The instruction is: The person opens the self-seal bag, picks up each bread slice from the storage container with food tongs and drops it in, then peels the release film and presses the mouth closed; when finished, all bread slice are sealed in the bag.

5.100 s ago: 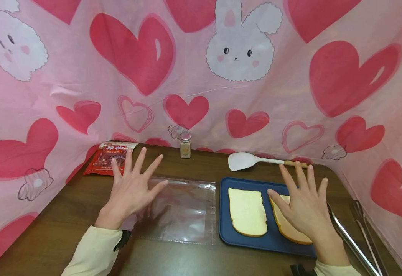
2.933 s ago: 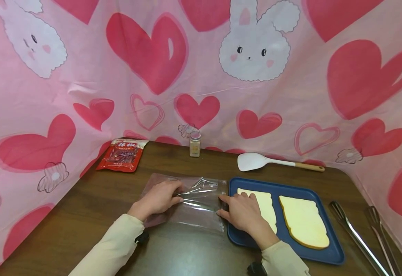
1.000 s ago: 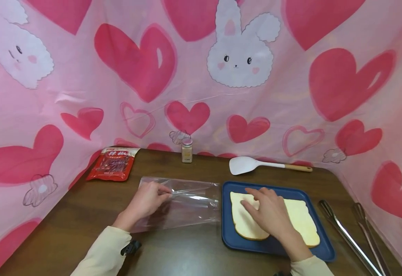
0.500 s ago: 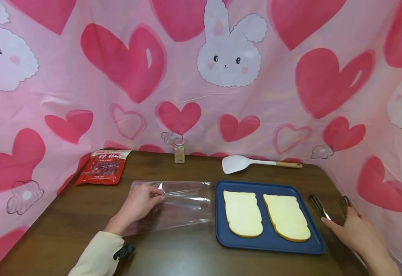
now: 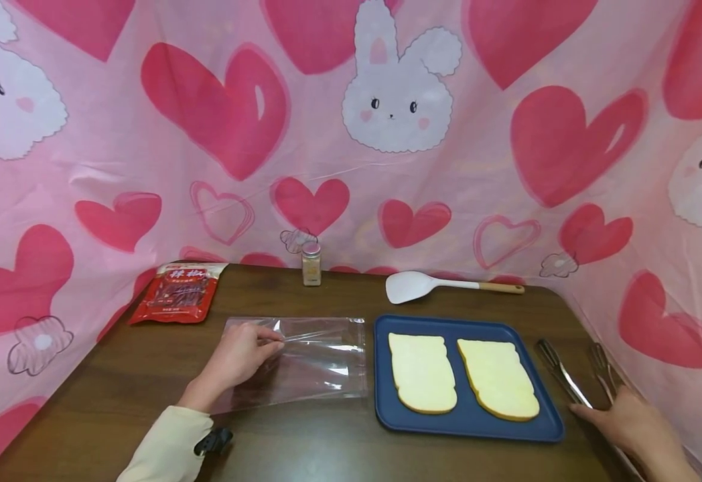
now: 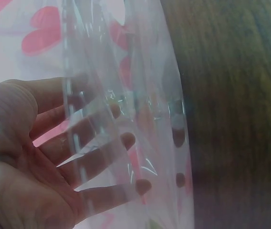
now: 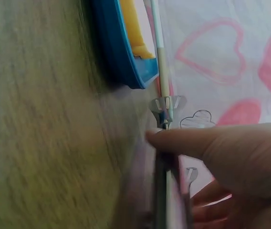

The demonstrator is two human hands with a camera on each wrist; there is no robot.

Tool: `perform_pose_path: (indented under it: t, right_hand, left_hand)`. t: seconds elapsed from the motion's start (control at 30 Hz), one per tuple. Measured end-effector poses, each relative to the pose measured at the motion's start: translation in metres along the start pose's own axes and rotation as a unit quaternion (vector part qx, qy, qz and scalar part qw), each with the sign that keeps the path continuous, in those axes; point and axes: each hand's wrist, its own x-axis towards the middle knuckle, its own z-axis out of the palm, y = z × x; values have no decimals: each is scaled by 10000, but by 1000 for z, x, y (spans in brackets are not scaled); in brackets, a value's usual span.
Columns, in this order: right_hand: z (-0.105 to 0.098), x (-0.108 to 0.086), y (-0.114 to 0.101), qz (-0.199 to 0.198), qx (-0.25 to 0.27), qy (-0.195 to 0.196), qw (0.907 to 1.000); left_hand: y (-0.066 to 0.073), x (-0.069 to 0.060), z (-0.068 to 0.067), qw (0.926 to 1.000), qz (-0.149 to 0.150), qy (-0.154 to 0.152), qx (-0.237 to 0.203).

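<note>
A clear plastic bag (image 5: 321,361) lies flat on the table, its upper film creased in lines that run to my left hand (image 5: 238,358). Thumb and index finger of that hand pinch the film there. In the left wrist view the film (image 6: 126,119) stands in front of the fingers. At the far right, metal tongs (image 5: 558,368) lie spread. My right hand (image 5: 634,428) grips them, thumb on the near arm and fingers over the other. The right wrist view shows the thumb (image 7: 183,141) against the tongs; part of the arms is hidden.
Between the hands lies a blue tray (image 5: 471,428) with two bread slices (image 5: 422,371). Behind it is a white spatula (image 5: 408,286) with a wooden handle. A small spice jar (image 5: 311,266) and a red chili packet (image 5: 177,293) stand at the back. Patterned cloth surrounds the table.
The right hand has left the bag's right edge, crossed over the tray to the right and taken hold of the tongs. The left hand keeps its pinch on the bag.
</note>
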Motion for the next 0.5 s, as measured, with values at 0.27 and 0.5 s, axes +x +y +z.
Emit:
perform_pose_path:
  t: [0.27, 0.5]
  right_hand:
    - [-5, -13, -11, 530, 603, 764, 9938]
    - [-17, -38, -57, 258, 746, 1057, 9913]
  left_hand:
    - [1, -1, -1, 10000, -13, -14, -24]
    - [0, 0, -1, 10000, -6, -18, -9]
